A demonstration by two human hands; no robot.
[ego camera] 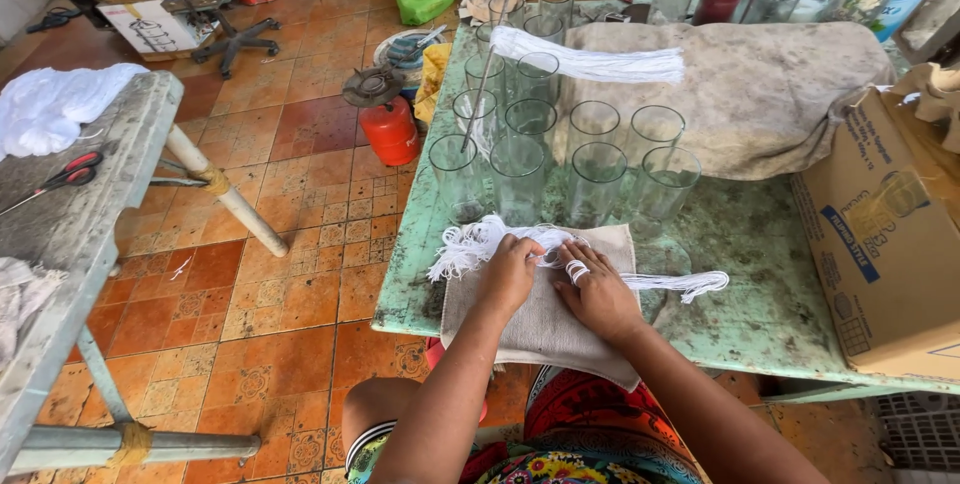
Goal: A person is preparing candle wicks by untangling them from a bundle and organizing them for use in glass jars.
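Observation:
My left hand (510, 272) and my right hand (598, 292) rest together on a grey cloth (545, 329) at the front edge of a worn green table (745, 274). Both pinch a bundle of white strings (470, 242) that fans out to the left and trails right in a thin tail (690, 285). White string is wound round a finger of my right hand. Just behind the hands stand several clear empty glasses (597, 179) in rows. A second bunch of white strings (590, 62) lies across the far glasses.
A cardboard box (880, 234) sits at the table's right. A stained cloth (760, 94) covers the back. A thin metal rod (483, 84) leans in the glasses. On the tiled floor stands a small red gas burner (388, 124). A grey bench with red-handled scissors (65, 177) is at the left.

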